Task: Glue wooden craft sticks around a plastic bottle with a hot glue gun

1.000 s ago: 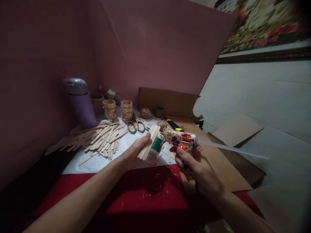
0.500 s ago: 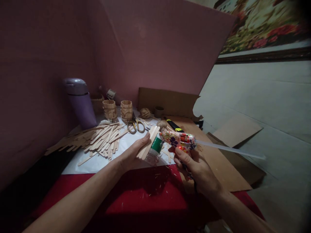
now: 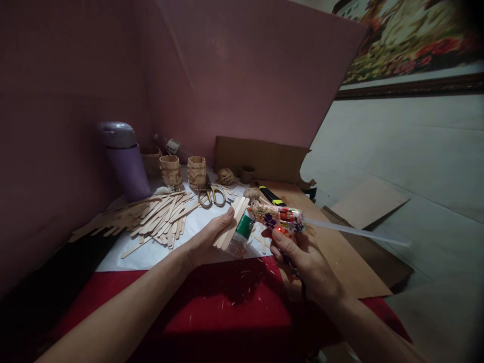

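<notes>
The left hand [image 3: 206, 241] reaches in from the lower left with the forearm stretched out, palm turned up and rightward. Its fingers [image 3: 226, 216] are curled around a clear plastic bottle with a green label [image 3: 242, 233], with flat pale wooden craft sticks [image 3: 231, 222] pressed side by side against it, held just above the white paper sheet [image 3: 151, 254] on the desk.

The right hand [image 3: 302, 257] comes in from the lower right, wrist bent, its fingers [image 3: 282, 241] wrapped tight round the grip of a flower-patterned hot glue gun [image 3: 278, 218] with a small red light lit. The gun's nozzle points left and sits right at the upper ends of the sticks. A long translucent glue stick [image 3: 359, 233] juts out rightward from its rear.

Behind the hands lie a loose heap of wooden sticks [image 3: 151, 217], gold-handled scissors [image 3: 210, 195] and a lilac flask [image 3: 124, 159].
</notes>
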`<state>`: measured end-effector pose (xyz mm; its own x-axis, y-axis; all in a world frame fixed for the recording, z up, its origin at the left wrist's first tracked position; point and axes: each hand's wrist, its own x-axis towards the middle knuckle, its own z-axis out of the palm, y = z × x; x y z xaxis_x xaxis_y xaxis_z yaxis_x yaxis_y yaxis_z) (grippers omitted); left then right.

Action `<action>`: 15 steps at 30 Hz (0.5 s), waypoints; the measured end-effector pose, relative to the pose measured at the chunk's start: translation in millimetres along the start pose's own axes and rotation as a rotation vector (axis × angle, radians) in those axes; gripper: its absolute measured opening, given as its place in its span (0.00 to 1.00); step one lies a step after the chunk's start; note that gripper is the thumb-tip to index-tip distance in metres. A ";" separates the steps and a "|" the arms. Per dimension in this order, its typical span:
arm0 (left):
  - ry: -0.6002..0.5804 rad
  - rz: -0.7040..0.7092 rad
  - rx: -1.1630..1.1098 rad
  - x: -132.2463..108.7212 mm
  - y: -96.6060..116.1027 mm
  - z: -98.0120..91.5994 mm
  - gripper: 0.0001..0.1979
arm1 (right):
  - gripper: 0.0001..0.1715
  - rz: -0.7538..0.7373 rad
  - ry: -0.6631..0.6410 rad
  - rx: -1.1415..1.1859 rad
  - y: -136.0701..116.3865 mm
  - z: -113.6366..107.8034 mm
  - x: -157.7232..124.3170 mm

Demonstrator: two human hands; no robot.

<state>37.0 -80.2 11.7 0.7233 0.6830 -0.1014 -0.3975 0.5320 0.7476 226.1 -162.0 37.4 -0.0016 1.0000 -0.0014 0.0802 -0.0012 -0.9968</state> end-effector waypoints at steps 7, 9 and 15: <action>0.058 0.073 0.107 -1.1 -0.5 3.7 0.29 | 0.29 0.005 -0.012 0.005 0.9 -0.9 -1.0; 0.079 0.076 0.137 -2.0 -0.2 3.9 0.29 | 0.30 0.007 -0.015 0.002 -1.2 -0.1 -1.8; 0.101 0.089 0.172 -2.9 0.2 4.5 0.29 | 0.29 0.038 0.018 0.101 -7.9 4.8 -6.8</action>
<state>37.3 -84.3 15.0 0.6262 0.7746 -0.0883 -0.3492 0.3799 0.8566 220.7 -168.8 44.9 0.0172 0.9991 -0.0391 -0.0208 -0.0388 -0.9990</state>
